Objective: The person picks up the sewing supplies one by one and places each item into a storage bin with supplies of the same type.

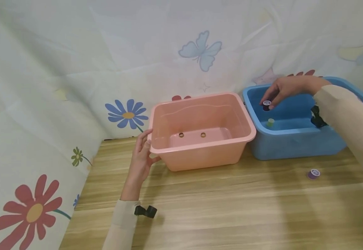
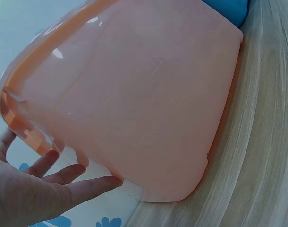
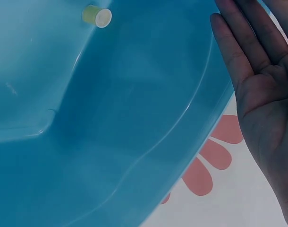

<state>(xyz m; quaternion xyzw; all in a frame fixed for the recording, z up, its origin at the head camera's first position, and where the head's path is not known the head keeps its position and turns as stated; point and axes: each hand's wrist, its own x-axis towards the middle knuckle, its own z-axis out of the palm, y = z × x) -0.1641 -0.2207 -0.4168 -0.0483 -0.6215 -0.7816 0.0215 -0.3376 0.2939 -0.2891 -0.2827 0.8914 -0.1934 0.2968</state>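
Observation:
A pink tub (image 1: pixel 200 156) stands on the table in front of a printed cloth. At its left rim, my left hand (image 1: pixel 140 159) holds on; in the left wrist view several fingertips (image 2: pixel 82 168) press on the outer wall. My right hand (image 1: pixel 286 88) is over the blue tub (image 1: pixel 294 144), pinching a small dark purple cup (image 1: pixel 266 106) with a pale lid. Below it, inside the blue tub, lies a small yellow-green cup (image 1: pixel 270 122) with a white lid, also visible in the right wrist view. That view does not show the held cup.
Another small purple cup (image 1: pixel 313 174) with a pale lid rests on the wooden table (image 1: pixel 216 208), in front of the blue tub. Two small brownish ring shapes (image 1: pixel 203 134) show on the pink tub's floor. The tubs stand side by side, against the flowered cloth (image 1: pixel 156 45).

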